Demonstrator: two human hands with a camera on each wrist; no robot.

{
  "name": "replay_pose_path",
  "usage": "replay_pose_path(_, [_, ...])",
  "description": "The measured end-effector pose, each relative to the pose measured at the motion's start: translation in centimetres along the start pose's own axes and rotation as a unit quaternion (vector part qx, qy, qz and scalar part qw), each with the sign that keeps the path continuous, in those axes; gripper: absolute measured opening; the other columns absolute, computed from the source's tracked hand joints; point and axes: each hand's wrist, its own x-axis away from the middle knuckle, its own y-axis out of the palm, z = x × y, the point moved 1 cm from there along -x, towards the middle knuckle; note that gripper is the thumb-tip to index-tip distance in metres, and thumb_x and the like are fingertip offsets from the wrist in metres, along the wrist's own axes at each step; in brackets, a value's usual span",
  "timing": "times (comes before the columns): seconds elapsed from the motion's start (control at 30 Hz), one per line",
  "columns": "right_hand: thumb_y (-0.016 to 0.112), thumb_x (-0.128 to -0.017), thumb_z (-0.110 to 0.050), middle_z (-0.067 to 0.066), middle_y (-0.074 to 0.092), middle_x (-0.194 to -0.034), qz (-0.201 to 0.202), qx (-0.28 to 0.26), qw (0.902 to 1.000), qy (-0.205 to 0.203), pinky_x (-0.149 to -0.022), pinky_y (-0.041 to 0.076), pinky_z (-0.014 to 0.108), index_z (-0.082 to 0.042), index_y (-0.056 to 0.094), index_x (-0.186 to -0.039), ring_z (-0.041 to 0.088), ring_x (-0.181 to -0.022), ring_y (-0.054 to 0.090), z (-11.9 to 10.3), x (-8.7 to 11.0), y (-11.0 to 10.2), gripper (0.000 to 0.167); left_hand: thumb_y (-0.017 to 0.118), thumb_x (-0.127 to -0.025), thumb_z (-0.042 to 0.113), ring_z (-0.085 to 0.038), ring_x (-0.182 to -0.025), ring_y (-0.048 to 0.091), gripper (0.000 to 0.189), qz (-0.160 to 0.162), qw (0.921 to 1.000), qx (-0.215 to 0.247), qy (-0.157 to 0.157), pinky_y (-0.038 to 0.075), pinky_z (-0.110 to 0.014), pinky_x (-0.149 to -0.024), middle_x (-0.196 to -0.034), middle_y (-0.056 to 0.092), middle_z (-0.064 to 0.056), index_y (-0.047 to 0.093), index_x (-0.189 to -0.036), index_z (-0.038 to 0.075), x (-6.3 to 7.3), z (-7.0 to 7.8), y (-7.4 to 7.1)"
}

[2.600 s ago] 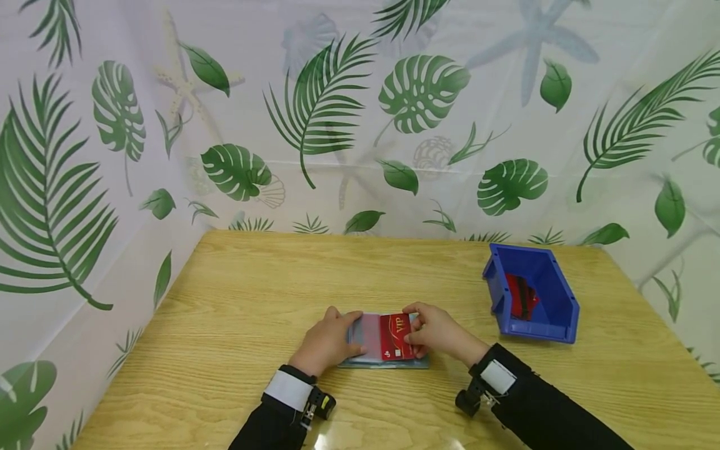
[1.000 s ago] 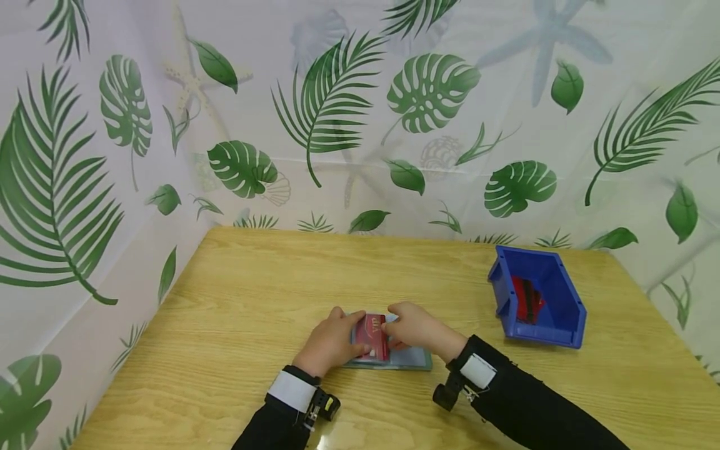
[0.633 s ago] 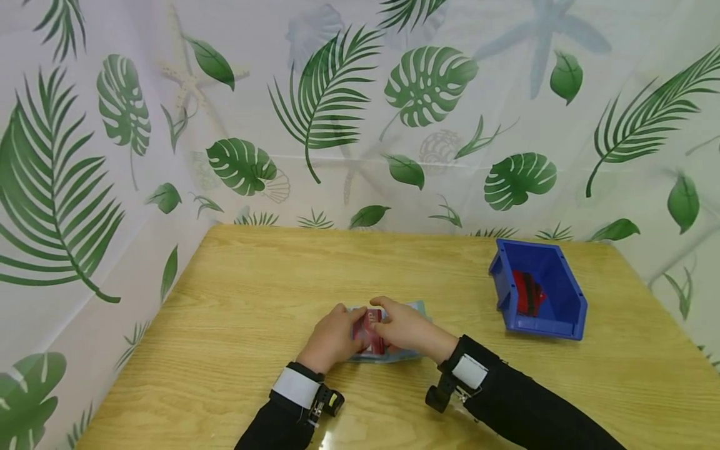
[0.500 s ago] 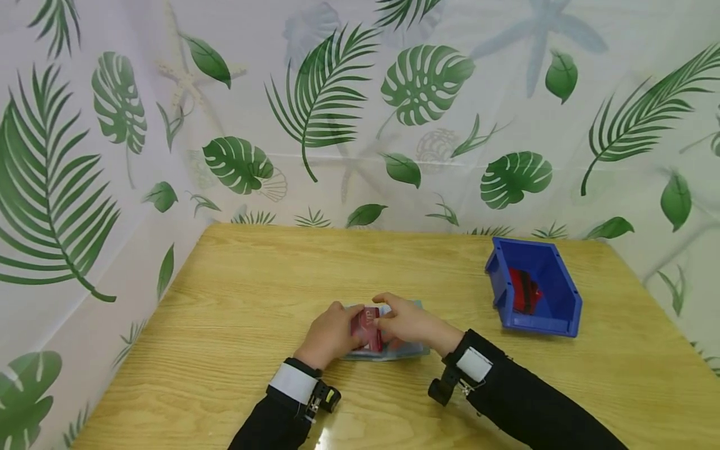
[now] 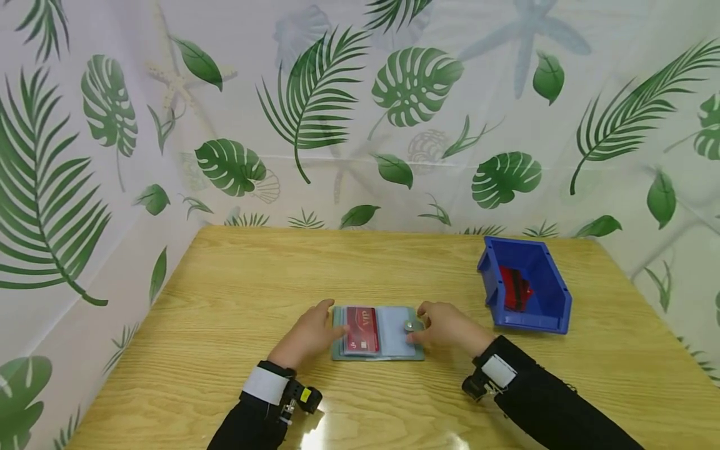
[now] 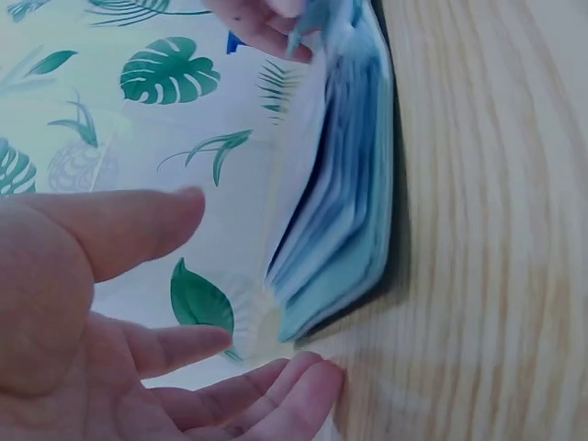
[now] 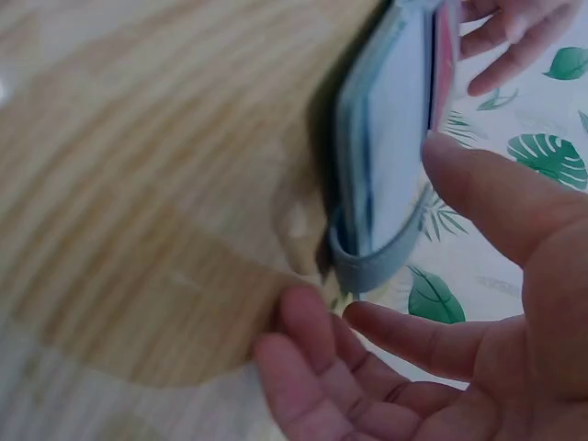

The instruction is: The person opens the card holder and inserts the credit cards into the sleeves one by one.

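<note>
A pale blue-green card holder (image 5: 396,331) lies open on the table between my hands. On its left side a red VIP card (image 5: 362,331) shows in a clear sleeve. My left hand (image 5: 308,334) is at the left edge, fingers spread; the left wrist view has them apart from the layered sleeves (image 6: 344,184), gripping nothing. At the right edge, my right hand (image 5: 447,325) is beside the strap (image 5: 413,325) with its round snap. In the right wrist view its thumb overlaps the page edge, while the other fingers curve loosely below the strap (image 7: 377,266).
To the right at the back stands a blue plastic bin (image 5: 531,324) with something red and black (image 5: 512,289) inside. The wooden table (image 5: 270,269) meets a leaf-patterned cloth (image 5: 337,187) behind and at the sides.
Earlier, the right hand held the red card and moved it left into the sleeve, while the left hand steadied the sleeve. Since then both hands have parted outward, leaving the card in the sleeve.
</note>
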Motion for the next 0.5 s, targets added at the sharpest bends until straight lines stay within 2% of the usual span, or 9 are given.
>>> replay_pose_path(0.1, [0.082, -0.079, -0.024, 0.01, 0.064, -0.09, 0.009, -0.005, 0.9999, 0.0, -0.065, 0.048, 0.032, 0.005, 0.059, -0.115, 0.017, -0.076, 0.057, 0.1, -0.2, 0.6, 0.052, 0.062, -0.096, 0.02, -0.042, -0.122, 0.051, 0.066, -0.001, 0.9968, 0.077, -0.02, 0.048, -0.05, -0.092, -0.137, 0.046, -0.033, 0.03, -0.147, -0.006, -0.1, -0.1, 0.1])
replay_pose_path(0.17, [0.08, -0.081, -0.02, 0.011, 0.065, -0.091, 0.025, 0.009, 0.9995, -0.016, -0.063, 0.048, 0.031, 0.004, 0.06, -0.111, 0.016, -0.074, 0.057, 0.0, -0.3, 0.9, 0.044, 0.059, -0.097, 0.018, -0.04, -0.117, 0.054, 0.064, 0.003, 0.9925, 0.118, -0.032, 0.052, -0.045, -0.085, -0.137, 0.045, -0.033, 0.028, -0.148, -0.005, -0.2, -0.2, 0.1])
replay_pose_path(0.23, [0.074, -0.086, -0.016, 0.009, 0.063, -0.083, 0.035, 0.027, 0.9985, -0.033, -0.059, 0.045, 0.029, 0.003, 0.061, -0.105, 0.016, -0.067, 0.055, 0.0, -0.4, 1.2, 0.03, 0.058, -0.098, 0.016, -0.039, -0.114, 0.056, 0.063, 0.009, 0.9882, 0.147, -0.043, 0.055, -0.042, -0.08, -0.137, 0.044, -0.034, 0.027, -0.148, -0.004, -0.3, -0.2, 0.3])
replay_pose_path(0.33, [0.061, -0.093, -0.01, 0.005, 0.056, -0.071, 0.048, 0.046, 0.996, -0.06, -0.055, 0.038, 0.028, 0.0, 0.061, -0.096, 0.014, -0.06, 0.049, 0.2, -0.4, 1.3, 0.01, 0.056, -0.099, 0.015, -0.038, -0.113, 0.056, 0.061, 0.016, 0.984, 0.17, -0.053, 0.055, -0.041, -0.079, -0.138, 0.042, -0.033, 0.027, -0.149, -0.003, -0.4, -0.2, 0.6])
replay_pose_path(0.4, [0.055, -0.095, -0.005, 0.004, 0.05, -0.066, 0.047, 0.032, 0.9963, -0.064, -0.053, 0.035, 0.027, 0.0, 0.061, -0.093, 0.014, -0.054, 0.044, 0.4, -0.4, 1.2, 0.008, 0.055, -0.099, 0.013, -0.038, -0.112, 0.056, 0.059, 0.021, 0.9812, 0.184, -0.054, 0.054, -0.042, -0.08, -0.138, 0.041, -0.033, 0.027, -0.149, -0.003, -0.4, -0.1, 0.7])
replay_pose_path(0.5, [0.05, -0.096, -0.004, 0.005, 0.053, -0.07, 0.042, -0.008, 0.9977, -0.053, -0.053, 0.034, 0.027, 0.004, 0.064, -0.105, 0.013, -0.052, 0.04, 0.4, -0.4, 0.9, 0.018, 0.053, -0.099, 0.01, -0.036, -0.109, 0.057, 0.057, 0.037, 0.9772, 0.203, -0.049, 0.053, -0.041, -0.078, -0.135, 0.044, -0.03, 0.027, -0.148, -0.002, -0.5, 0.2, 0.9])
